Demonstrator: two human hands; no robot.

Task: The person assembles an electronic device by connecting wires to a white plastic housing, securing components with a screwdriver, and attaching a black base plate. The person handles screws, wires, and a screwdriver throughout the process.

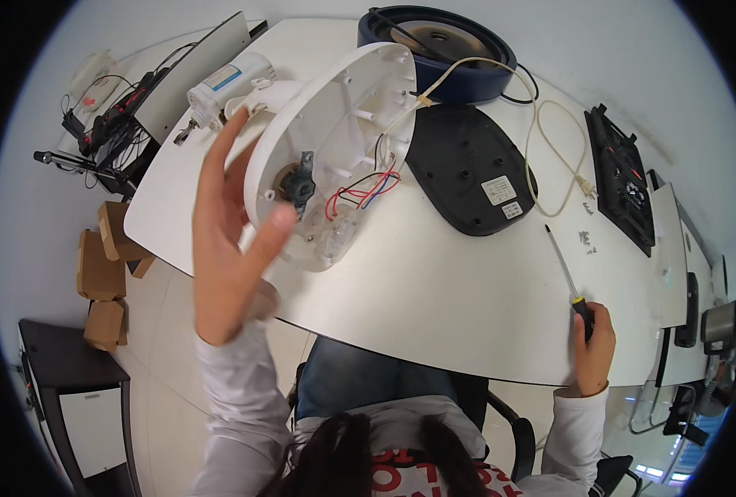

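My left hand (pixel 231 273) is around the near left edge of a white plastic appliance housing (pixel 281 124), fingers behind it and thumb in front. The housing stands tilted, its hollow inside facing right, showing a dark bracketed part (pixel 303 186) and loose red, black and blue wires (pixel 368 192). At the right, my right hand (pixel 593 352) is closed on the black and yellow handle of a screwdriver (pixel 562 263), its shaft pointing away over the table. Between them lies a black base cover (pixel 471 170) with two white labels. A cream power cord (pixel 542 124) runs from the housing.
Small screws (pixel 585 240) lie in loose groups near an open black tool case (pixel 624 182) at the right. A dark blue round tub (pixel 438 50) stands at the back. A white cylindrical part (pixel 231 83) sits behind the housing. The white table (pixel 434 306) has a curved near edge.
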